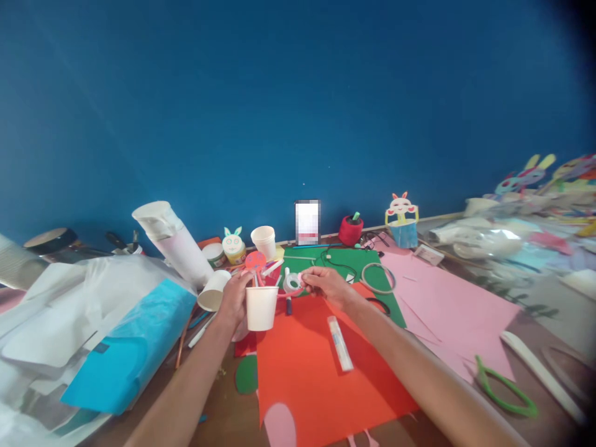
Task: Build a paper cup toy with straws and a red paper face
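Observation:
A white paper cup (261,309) is gripped at its left side by my left hand (235,297), whose fingers are wrapped round the rim. Just above the cup is a round orange-red piece (256,261); whether my fingers touch it I cannot tell. My right hand (321,281) is pinched beside a white ring-shaped piece (292,284), its fingertips closed on something small and white that I cannot make out. Below both hands lies an orange-red sheet (302,366) with a white tube (340,344) on it.
A green mat (367,262) and pink sheets (460,298) lie behind and to the right. Plastic bags and a blue packet (135,347) fill the left. Near the wall stand a white cup stack (263,241), a red pot (351,230) and a rabbit-faced blue cup (404,232).

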### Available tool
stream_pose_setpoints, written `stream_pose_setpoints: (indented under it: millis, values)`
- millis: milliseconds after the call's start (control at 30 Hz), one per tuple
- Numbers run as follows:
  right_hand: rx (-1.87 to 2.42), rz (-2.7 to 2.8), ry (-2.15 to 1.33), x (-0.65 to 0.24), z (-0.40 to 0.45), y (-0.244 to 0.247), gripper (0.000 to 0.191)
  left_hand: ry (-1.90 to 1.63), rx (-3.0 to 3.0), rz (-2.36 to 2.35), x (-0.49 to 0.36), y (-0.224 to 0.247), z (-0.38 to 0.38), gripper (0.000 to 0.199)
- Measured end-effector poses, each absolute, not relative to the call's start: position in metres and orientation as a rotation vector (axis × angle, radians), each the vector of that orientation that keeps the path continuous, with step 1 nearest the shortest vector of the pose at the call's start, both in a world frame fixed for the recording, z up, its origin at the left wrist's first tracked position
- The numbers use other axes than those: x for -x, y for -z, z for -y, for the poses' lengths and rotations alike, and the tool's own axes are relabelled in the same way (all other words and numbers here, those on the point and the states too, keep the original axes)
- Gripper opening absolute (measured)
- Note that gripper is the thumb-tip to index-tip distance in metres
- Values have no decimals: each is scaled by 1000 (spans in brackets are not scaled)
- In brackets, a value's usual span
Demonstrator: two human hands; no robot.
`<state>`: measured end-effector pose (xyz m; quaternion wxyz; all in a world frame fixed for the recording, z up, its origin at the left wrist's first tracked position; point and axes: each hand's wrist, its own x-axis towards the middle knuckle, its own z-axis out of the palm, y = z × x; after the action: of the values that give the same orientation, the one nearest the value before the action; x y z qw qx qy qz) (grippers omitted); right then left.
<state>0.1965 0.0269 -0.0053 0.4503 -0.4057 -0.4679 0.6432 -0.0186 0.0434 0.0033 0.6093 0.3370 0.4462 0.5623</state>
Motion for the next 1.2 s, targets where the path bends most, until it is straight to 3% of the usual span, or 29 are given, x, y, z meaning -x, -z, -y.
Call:
stream_pose_setpoints:
  millis: [333, 1200]
  values:
    - [1169, 1222, -1420, -197, -30, 6, 20, -1343, -837, -1057, 13, -4, -39, 18]
    - [1315, 1173, -1444, -198, -28, 2, 21, -1392, -732, -1062, 15, 6, -47, 22]
